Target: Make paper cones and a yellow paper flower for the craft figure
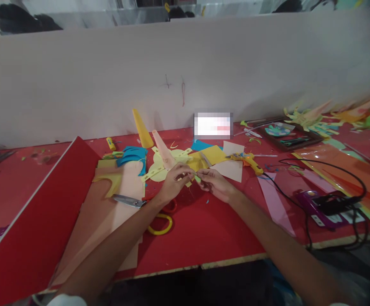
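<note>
My left hand (176,180) and my right hand (216,183) meet over the middle of the red table (204,233). Both pinch a small thin strip, greenish at its end (197,176), held between their fingertips. Just beyond the hands lies a pale yellow paper flower shape (159,168) with a peach paper cone (162,148) on it. Scissors with yellow and red handles (159,216) lie under my left forearm. Yellow and peach paper pieces (215,155) sit behind my right hand.
A yellow glue gun (248,160) lies right of the hands, its black cord (299,199) looping to a power strip (328,206). A yellow cone (142,129) stands at the back. A red board (38,221) and peach sheets (102,221) lie left. Paper crafts fill the far right.
</note>
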A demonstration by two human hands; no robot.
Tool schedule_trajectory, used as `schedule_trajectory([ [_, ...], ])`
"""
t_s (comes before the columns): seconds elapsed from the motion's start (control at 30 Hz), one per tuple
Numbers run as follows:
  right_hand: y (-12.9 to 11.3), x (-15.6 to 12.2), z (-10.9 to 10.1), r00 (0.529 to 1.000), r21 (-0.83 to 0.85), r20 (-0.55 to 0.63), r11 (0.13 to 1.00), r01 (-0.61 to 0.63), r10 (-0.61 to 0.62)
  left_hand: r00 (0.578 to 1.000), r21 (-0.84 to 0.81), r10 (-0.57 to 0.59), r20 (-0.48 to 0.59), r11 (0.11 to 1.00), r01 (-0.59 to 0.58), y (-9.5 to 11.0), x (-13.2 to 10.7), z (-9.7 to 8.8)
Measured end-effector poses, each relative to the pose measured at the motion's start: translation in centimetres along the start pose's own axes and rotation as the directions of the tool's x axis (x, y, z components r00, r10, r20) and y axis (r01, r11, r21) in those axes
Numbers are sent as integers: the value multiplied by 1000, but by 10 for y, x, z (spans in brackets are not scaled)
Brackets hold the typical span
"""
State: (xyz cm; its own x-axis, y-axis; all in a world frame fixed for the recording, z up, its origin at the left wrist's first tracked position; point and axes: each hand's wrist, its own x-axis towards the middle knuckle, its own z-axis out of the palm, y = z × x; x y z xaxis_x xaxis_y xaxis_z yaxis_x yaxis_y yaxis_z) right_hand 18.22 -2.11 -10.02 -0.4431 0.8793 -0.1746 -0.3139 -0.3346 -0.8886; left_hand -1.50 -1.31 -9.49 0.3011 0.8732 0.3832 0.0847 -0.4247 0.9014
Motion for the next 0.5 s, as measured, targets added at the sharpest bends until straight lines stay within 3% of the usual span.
schedule_trajectory([
  [0.13, 0, 1, 1, 998, -17, -37, 998, 58, -58, 992, -106, -123, -25, 987, 120, 2, -1, 2],
  [0.23, 1, 3, 3, 976, -39, -149, 987, 158, -162, 975, -161, -205, -84, 968, 190, 1, -2, 2],
  [0.37, 2, 6, 3, 924, -52, -306, 973, 226, -230, 971, -93, -193, -139, 979, 182, 3, -2, 3],
  [0.5, 0, 7, 3, 931, -70, -299, 978, 197, -209, 982, -15, -161, -102, 987, 160, 10, -3, 7],
])
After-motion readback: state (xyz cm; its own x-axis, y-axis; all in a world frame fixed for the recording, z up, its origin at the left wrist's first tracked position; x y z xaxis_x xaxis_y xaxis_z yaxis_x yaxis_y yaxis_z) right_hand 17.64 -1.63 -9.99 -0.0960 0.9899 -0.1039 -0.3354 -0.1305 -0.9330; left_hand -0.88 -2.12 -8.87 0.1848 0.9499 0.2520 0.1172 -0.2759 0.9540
